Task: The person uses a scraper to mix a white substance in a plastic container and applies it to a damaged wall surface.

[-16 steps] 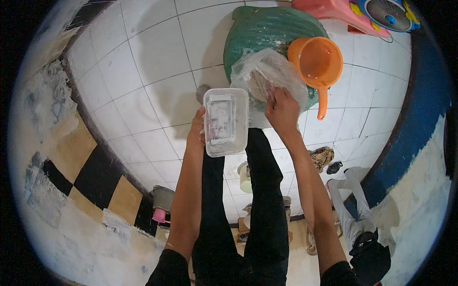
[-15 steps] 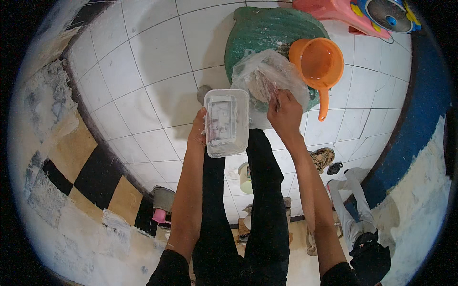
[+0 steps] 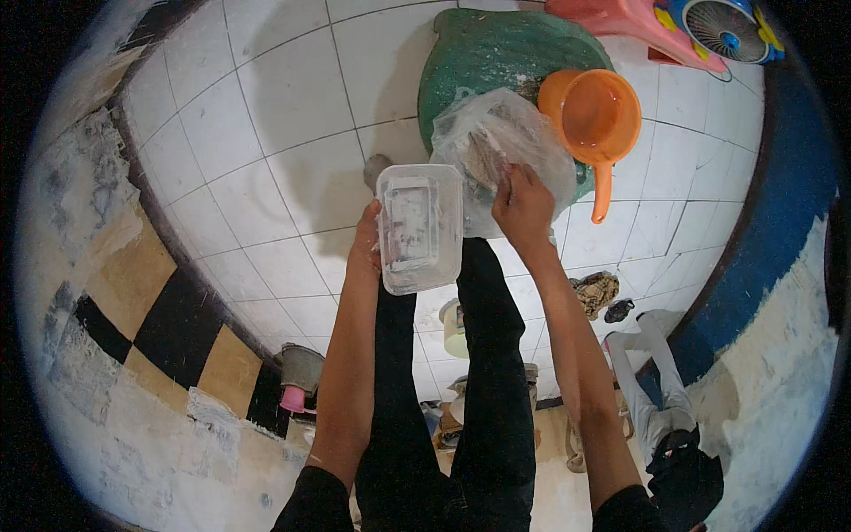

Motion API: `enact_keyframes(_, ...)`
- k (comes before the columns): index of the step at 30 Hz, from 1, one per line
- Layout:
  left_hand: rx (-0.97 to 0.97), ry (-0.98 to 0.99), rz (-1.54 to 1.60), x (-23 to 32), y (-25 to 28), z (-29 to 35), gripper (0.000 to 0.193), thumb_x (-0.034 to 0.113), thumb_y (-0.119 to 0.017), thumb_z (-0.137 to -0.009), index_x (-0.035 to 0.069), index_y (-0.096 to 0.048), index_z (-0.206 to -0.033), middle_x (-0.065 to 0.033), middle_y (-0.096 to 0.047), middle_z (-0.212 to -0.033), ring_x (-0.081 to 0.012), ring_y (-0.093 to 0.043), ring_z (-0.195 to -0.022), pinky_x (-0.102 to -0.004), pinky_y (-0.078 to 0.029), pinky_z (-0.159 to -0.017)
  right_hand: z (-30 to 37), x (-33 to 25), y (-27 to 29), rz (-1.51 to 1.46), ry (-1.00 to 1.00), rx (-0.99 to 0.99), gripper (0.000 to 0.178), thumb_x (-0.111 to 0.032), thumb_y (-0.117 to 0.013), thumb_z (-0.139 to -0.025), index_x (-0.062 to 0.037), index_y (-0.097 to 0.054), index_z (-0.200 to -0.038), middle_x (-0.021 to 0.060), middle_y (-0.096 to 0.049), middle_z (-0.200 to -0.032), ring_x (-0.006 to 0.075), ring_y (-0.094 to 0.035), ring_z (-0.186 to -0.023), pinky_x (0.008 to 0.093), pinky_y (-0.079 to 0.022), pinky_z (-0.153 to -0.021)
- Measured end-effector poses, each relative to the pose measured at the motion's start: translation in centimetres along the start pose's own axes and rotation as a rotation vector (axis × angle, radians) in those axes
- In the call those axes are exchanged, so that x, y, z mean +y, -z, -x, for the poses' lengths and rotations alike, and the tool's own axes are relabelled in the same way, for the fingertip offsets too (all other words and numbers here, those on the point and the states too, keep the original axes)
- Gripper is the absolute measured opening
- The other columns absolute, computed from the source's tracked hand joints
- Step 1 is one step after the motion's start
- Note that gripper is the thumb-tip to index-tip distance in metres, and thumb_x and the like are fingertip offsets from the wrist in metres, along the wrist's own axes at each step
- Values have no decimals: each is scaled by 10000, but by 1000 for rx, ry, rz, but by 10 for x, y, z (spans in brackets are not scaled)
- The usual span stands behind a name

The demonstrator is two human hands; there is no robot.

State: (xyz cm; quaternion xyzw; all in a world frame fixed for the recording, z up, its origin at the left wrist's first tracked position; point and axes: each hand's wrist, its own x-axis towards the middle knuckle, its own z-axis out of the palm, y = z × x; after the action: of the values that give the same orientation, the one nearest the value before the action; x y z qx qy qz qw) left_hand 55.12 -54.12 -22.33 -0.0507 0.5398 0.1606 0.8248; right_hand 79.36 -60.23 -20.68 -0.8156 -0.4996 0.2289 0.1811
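My left hand (image 3: 368, 238) grips the left side of a clear rectangular plastic tub (image 3: 419, 229). White residue coats the tub's bottom and walls. Just right of it sits a clear plastic bag (image 3: 474, 118), open at the top, with pale greyish powder inside. My right hand (image 3: 525, 211) is closed at the bag's near right side, its fingers pinching the crumpled plastic; the fingertips are partly hidden. The bag rests on a green plastic stool-like surface (image 3: 470, 53) speckled with white. Beside the bag stands an orange dipper (image 3: 603, 111), its handle pointing toward me.
A pink plastic piece (image 3: 612, 19) and a blue fan (image 3: 727, 31) stand at the far right. White floor tiles (image 3: 292, 106) surround the stool. A grey bucket (image 3: 301, 368) with a pink dipper (image 3: 294, 399) is at the left wall. A bundled cloth (image 3: 596, 294) lies on the right.
My right hand has shifted very slightly left at the bag. The tub stays in my left hand, almost unmoved.
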Motion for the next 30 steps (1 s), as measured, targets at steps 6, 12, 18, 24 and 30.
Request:
enact_keyframes(6, -71, 41, 43, -8, 10, -9, 797, 531, -738, -663, 5, -527, -1223, -163, -623, -1093, -289, -643, -914, -415, -562, -789, 5, -5, -2, -1, 24, -7, 133, -73, -596, -780, -30, -568, -902, 158, -551, -788, 355, -596, -693, 439, -486, -572)
enact_keyframes(12, 5, -18, 13, -2, 8, -3, 798, 524, -749, -655, 8, -529, -1223, -167, -619, -1104, -296, -642, -920, -429, -555, -807, 2, -17, 3, -60, -33, -39, 173, -28, -606, -727, -26, -563, -895, 163, -563, -790, 370, -592, -693, 453, -476, -581)
enact_keyframes(18, -25, 69, 43, -9, 19, -10, 797, 530, -736, -668, 9, -524, -1232, -174, -617, -1108, -307, -638, -938, -444, -547, -824, 4, -11, -2, -42, 4, -29, 133, -13, -593, -774, 5, -583, -905, 182, -591, -786, 377, -593, -654, 430, -476, -557)
enact_keyframes(24, -100, 101, 50, -4, 3, -10, 819, 541, -733, -663, 5, -516, -1243, -183, -608, -1131, -314, -633, -954, -454, -540, -833, 12, 6, -7, 10, -16, -7, 119, -53, -586, -788, -21, -568, -901, 163, -572, -793, 367, -597, -666, 435, -483, -559)
enact_keyframes(30, -86, 56, 36, -3, 18, -12, 830, 556, -723, -661, 3, -514, -1244, -186, -603, -1143, -322, -636, -943, -460, -542, -823, 9, -15, 3, -81, 19, 29, 138, -39, -583, -780, -5, -579, -914, 170, -576, -770, 370, -593, -646, 434, -482, -549)
